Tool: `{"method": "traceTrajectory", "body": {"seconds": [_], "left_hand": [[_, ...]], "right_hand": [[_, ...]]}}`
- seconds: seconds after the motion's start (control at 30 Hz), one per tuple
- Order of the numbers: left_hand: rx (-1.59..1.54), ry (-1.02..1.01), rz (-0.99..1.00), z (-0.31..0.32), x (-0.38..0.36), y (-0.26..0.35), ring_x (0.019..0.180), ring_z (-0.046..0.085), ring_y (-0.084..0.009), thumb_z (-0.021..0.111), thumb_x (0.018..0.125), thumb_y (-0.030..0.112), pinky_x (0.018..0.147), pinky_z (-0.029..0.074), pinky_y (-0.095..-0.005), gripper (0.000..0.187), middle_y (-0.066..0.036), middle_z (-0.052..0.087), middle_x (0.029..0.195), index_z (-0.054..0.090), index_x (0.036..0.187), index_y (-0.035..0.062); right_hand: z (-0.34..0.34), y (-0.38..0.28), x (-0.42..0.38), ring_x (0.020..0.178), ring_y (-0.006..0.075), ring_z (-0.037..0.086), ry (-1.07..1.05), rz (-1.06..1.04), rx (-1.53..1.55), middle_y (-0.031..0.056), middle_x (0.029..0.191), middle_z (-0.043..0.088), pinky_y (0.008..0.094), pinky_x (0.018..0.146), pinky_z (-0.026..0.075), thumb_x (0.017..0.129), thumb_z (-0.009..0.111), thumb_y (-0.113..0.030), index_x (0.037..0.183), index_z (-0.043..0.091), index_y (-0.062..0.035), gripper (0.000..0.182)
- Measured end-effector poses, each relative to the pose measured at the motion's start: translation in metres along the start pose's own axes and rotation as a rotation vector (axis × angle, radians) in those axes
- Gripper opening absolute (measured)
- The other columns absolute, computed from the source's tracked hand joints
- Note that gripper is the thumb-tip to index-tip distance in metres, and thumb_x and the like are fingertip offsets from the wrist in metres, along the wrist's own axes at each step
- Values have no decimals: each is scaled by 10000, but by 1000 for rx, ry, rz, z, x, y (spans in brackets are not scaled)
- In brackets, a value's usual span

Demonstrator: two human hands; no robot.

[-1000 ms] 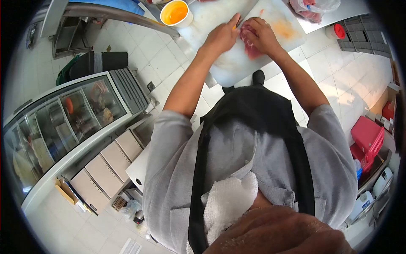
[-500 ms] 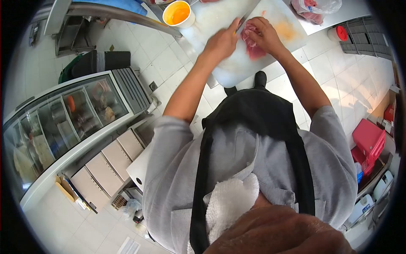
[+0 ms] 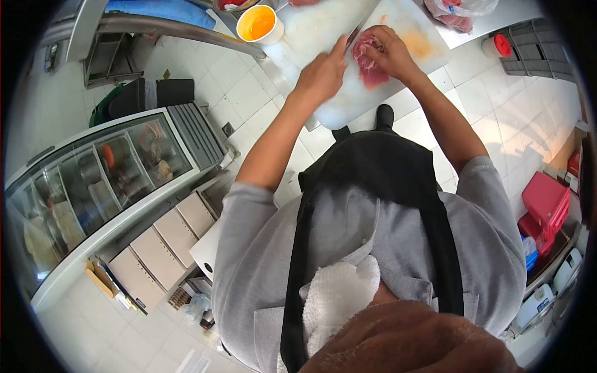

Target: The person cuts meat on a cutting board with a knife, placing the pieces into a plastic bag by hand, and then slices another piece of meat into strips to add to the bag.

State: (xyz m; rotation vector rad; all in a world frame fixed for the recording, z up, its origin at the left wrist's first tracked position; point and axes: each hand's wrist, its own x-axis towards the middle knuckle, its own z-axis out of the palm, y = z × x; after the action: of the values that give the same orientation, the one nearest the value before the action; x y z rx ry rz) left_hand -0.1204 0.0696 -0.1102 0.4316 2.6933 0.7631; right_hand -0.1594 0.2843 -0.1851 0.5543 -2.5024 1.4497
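Note:
My left hand [image 3: 321, 76] is wrapped around the handle of a knife [image 3: 359, 28], and its blade points up and to the right, close along the left side of the meat. Pressed on a piece of raw red meat [image 3: 373, 74] are the fingers of my right hand [image 3: 390, 53], which grip its upper part. The meat lies on a white cutting board [image 3: 339, 109] with an orange-red stain to the right of my right hand. Part of the knife handle is hidden by my left hand.
A white tub with orange contents [image 3: 260, 25] stands at the board's left edge. Bagged meat [image 3: 459, 15] lies to the upper right. A glass-topped display case [image 3: 106, 180] is on the left, a grey crate [image 3: 538, 50] and red containers [image 3: 546, 202] on the right.
My left hand and the knife have shifted slightly left and down. My right hand still holds the meat in nearly the same spot.

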Motion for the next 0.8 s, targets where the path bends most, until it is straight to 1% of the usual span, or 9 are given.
{"method": "traceTrajectory", "body": {"seconds": [0.1,0.2,0.33,0.47,0.53,0.63,0.67,0.73,0.8], "left_hand": [[76,-88,-104,-22,-60,19,980,624,-466,543,977,210,869,480,-510,622,-306,638,995,297,1545,155],[74,-113,-106,-5,-56,14,970,625,-472,548,972,204,867,480,-512,625,-321,635,1006,301,1545,165],[-79,41,18,25,36,0,956,627,-479,545,977,208,864,488,-503,635,-347,630,1022,278,1553,183],[-25,59,68,3,6,-2,935,626,-475,541,982,218,855,488,-503,605,-330,631,960,314,1542,183],[50,-37,-86,-18,-47,21,924,627,-472,544,981,225,847,491,-507,571,-314,629,918,367,1522,178],[115,-162,-152,-24,-68,28,943,629,-469,549,980,228,841,493,-512,586,-313,629,923,346,1528,179],[115,-168,-156,-8,-57,25,943,629,-469,549,980,228,841,493,-512,586,-313,629,923,346,1528,179],[76,79,10,36,-9,6,949,627,-470,551,978,225,836,492,-518,611,-313,634,942,313,1540,175],[-35,73,66,31,36,-3,953,627,-468,551,978,224,835,490,-519,621,-313,634,952,301,1543,174]], "right_hand": [[1,2,-4,984,353,607,-42,0,-25,124,1044,634,432,889,483,822,685,-166,1056,638,-69,258],[5,13,1,970,353,607,-76,-38,-80,120,1029,632,431,879,485,827,693,-172,1037,633,-66,243],[4,4,4,979,358,607,-78,-5,-100,120,1025,632,432,880,486,826,697,-165,1022,626,-49,238],[-1,-5,-5,975,352,607,26,86,93,121,998,630,431,865,492,811,701,-140,999,624,-37,228],[-3,-6,-6,975,349,605,-8,48,56,125,1001,626,427,861,494,810,703,-136,1005,626,-38,231],[-2,5,-5,971,317,605,-70,-6,-51,115,1015,612,397,836,503,838,706,-141,1039,631,-54,231],[1,8,-7,969,289,607,-107,-16,-107,101,1026,601,370,816,509,867,706,-150,1068,633,-70,229],[4,12,-5,962,293,604,-113,-33,-105,103,1021,599,372,815,507,871,700,-146,1064,631,-68,219],[3,13,-9,955,297,600,-123,-51,-116,105,1016,596,374,813,505,875,693,-142,1060,630,-66,210]]}}
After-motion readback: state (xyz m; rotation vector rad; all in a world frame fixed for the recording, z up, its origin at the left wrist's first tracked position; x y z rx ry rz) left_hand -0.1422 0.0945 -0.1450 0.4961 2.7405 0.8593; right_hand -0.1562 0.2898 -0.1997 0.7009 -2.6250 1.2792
